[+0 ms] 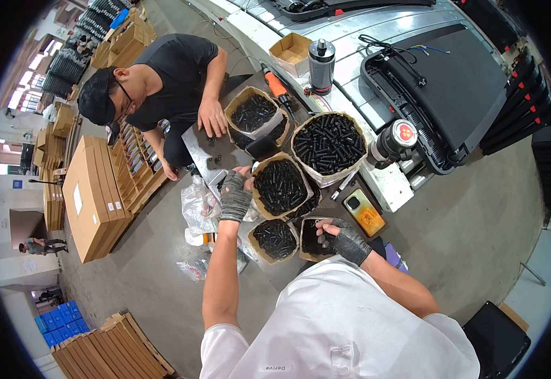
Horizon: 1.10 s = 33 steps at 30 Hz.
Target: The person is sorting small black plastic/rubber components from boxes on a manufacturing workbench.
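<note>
My left hand (234, 196), in a grey fingerless glove, is beside the left rim of a carton of small black screw-like parts (280, 186). Its fingers are curled in, and whatever they hold is too small to name. Over the rim of a smaller carton (312, 254) close to my body, my right hand (349, 242) wears a matching glove. Thumb and fingertips are drawn together there; I cannot make out what is between them. Dark small pieces lie inside that carton. To its left stands another carton of black parts (275, 239).
A large carton of black cylinders (329, 144) and another filled carton (253, 114) stand farther back. Nearby are a phone (364, 213), an orange power screwdriver (276, 85) and metal canisters (321, 66). A co-worker's hand (212, 117) rests on the table's left; plastic bags (196, 205) lie beside it.
</note>
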Tool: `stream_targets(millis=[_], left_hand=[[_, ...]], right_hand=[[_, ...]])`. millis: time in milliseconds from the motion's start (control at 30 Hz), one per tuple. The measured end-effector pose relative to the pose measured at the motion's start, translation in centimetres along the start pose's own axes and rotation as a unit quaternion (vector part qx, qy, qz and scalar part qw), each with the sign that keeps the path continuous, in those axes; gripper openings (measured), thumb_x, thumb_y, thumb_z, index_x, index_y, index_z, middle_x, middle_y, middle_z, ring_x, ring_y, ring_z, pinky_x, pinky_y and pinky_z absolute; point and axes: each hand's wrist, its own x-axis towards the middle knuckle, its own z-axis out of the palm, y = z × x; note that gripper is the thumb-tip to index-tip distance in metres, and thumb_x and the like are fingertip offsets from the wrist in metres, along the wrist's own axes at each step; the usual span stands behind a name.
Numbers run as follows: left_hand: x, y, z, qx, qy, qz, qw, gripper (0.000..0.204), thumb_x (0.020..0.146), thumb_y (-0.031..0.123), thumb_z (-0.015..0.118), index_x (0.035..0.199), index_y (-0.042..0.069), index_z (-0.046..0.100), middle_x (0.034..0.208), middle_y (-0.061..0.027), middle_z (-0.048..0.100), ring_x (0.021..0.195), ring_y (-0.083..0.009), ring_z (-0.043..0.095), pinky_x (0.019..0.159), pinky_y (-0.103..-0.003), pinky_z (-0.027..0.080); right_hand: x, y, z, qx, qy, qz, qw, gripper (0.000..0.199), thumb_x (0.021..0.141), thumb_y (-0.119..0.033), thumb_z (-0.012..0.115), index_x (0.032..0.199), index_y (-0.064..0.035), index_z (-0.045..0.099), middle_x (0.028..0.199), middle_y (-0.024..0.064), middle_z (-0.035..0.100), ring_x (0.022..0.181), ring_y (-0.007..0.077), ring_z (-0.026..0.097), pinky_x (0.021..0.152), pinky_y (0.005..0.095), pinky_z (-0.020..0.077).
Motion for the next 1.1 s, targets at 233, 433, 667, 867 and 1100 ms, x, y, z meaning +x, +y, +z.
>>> stream_targets(millis=[233, 433, 667, 867, 1100], left_hand=[[-1.5, 0.3, -0.5, 0.041, -0.03, -0.007, 0.999, 0.036, 0.077, 0.003, 0.063, 0.112, 0.009, 0.062, 0.115, -0.0156, 0.057, 0.105, -0.0348, 0.057, 0.09, -0.04, 0.047], [0.8, 1.0, 0.3, 0.152, -0.11, -0.021, 0.982, 0.034, 0.072, -0.001, 0.061, 0.104, 0.008, 0.066, 0.114, -0.0163, 0.057, 0.104, -0.035, 0.058, 0.09, -0.042, 0.048], [0.1, 0.0, 1.3, 0.171, -0.062, 0.01, 0.983, 0.025, 0.073, 0.006, 0.066, 0.099, 0.008, 0.067, 0.107, -0.0143, 0.06, 0.099, -0.0329, 0.06, 0.083, -0.042, 0.05], [0.2, -0.1, 2.1, 0.166, -0.026, -0.002, 0.986, 0.019, 0.076, 0.007, 0.067, 0.095, 0.007, 0.066, 0.098, -0.0137, 0.062, 0.093, -0.0345, 0.061, 0.08, -0.042, 0.049], [-2.8, 0.8, -0.8, 0.045, 0.069, -0.02, 0.996, 0.017, 0.08, 0.009, 0.065, 0.097, 0.004, 0.065, 0.097, -0.0153, 0.063, 0.089, -0.0331, 0.062, 0.078, -0.04, 0.05]], right_hand=[[-0.1, 0.0, 0.5, -0.015, -0.006, 0.013, 1.0, 0.025, 0.092, -0.019, 0.057, 0.109, -0.0009, 0.063, 0.091, 0.007, 0.064, 0.077, 0.0141, 0.06, 0.066, 0.0257, 0.0511], [-0.1, 0.1, 0.0, -0.011, 0.004, -0.008, 1.0, 0.023, 0.092, -0.017, 0.056, 0.107, -0.0014, 0.062, 0.09, 0.006, 0.063, 0.077, 0.0133, 0.06, 0.066, 0.025, 0.0504], [-0.1, 0.0, -0.3, 0.006, -0.003, -0.003, 1.0, 0.022, 0.092, -0.016, 0.055, 0.108, -0.0018, 0.062, 0.09, 0.0052, 0.062, 0.075, 0.0128, 0.059, 0.066, 0.0249, 0.0503], [-0.5, -0.1, 0.1, -0.008, -0.01, 0.005, 1.0, 0.022, 0.092, -0.017, 0.056, 0.108, -0.002, 0.062, 0.09, 0.0055, 0.062, 0.075, 0.0131, 0.059, 0.066, 0.0256, 0.0503], [-0.9, 0.2, -0.7, 0.0, -0.013, -0.021, 1.0, 0.025, 0.091, -0.017, 0.057, 0.111, -0.0012, 0.06, 0.096, 0.0075, 0.062, 0.084, 0.0159, 0.059, 0.071, 0.0277, 0.05]])
